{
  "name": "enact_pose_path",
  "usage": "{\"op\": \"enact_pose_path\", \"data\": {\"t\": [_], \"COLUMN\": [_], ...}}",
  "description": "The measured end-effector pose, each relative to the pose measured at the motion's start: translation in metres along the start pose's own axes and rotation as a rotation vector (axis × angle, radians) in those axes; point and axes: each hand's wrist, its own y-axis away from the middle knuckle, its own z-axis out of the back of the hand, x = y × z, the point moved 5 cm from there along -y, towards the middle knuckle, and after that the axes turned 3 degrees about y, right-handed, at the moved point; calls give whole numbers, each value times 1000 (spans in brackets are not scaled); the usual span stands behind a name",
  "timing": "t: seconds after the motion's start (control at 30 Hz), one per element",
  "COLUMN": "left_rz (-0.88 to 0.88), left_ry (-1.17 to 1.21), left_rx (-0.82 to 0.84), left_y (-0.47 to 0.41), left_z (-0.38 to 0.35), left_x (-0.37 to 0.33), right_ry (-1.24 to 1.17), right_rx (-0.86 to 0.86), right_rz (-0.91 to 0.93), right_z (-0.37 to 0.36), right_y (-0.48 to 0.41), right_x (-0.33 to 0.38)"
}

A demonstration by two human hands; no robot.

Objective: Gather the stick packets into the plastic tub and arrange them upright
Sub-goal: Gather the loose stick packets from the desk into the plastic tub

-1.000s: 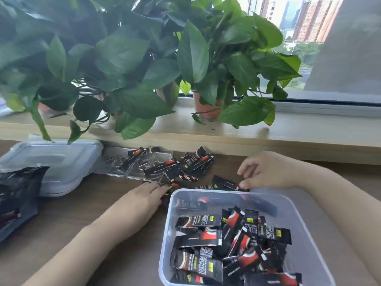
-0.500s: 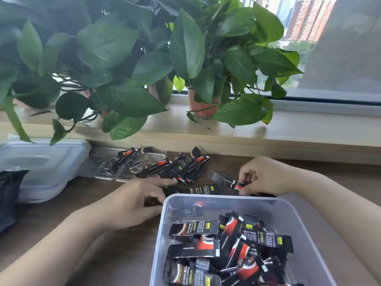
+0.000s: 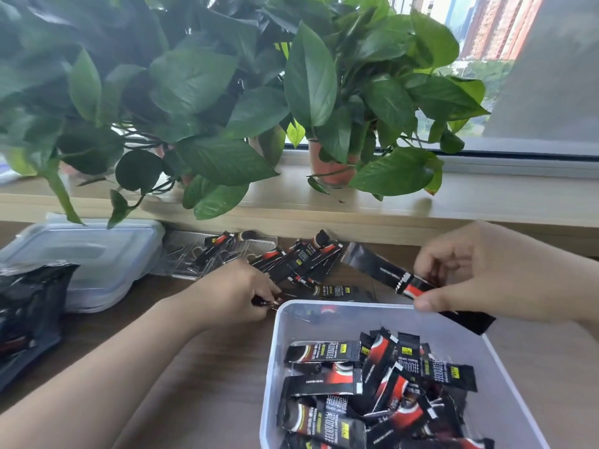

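Observation:
A clear plastic tub [image 3: 327, 314] stands at the lower right with several black and red stick packets [image 3: 376, 384] lying flat and jumbled inside. More loose packets [image 3: 304, 260] lie on the wooden table behind the tub. My right hand [image 3: 486, 270] pinches a long black stick packet [image 3: 382, 270] above the tub's far rim, lifted off the table, with another black packet end [image 3: 470, 320] sticking out below the hand. My left hand [image 3: 236, 290] pinches the end of a packet [image 3: 334, 290] lying on the table by the tub's far left corner.
A translucent lid [image 3: 84, 254] lies at the left, a black foil bag [image 3: 29, 315] in front of it. A clear tray of binder clips [image 3: 191, 257] sits behind the loose packets. Leafy potted plants [image 3: 327, 170] overhang from the wooden sill [image 3: 453, 205].
My right hand has lifted a packet off the table and now holds it over the tub's far rim. My left hand has closed its fingers on a packet end near the tub corner.

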Motion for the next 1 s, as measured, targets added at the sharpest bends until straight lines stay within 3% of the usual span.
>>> {"op": "enact_pose_path", "data": {"t": [0.2,0.37,0.47,0.6,0.7,0.8,0.87,1.0], "left_rz": [39,67,71,95,121,108,105,196], "left_ry": [28,44,72,305,375,362,349,482], "left_rx": [-188,-290,-371,-423,-299,-121,-88,-321], "left_y": [6,7,10,8,-4,-17,-19,-3], "left_z": [9,37,61,81,68,42,31,49], "left_x": [13,-3,-30,-86,-126,-144,-141,-107], "right_ry": [166,299,302,142,78,25,32,5], "right_rx": [182,201,118,-149,-318,-355,-347,-268], "right_rz": [-30,23,56,104,90,74,73,69], "right_z": [-35,-66,-60,-28,-8,-2,-3,-7], "right_y": [27,22,24,33,39,39,38,30], "right_x": [16,7,6,8,1,-4,-4,-2]}}
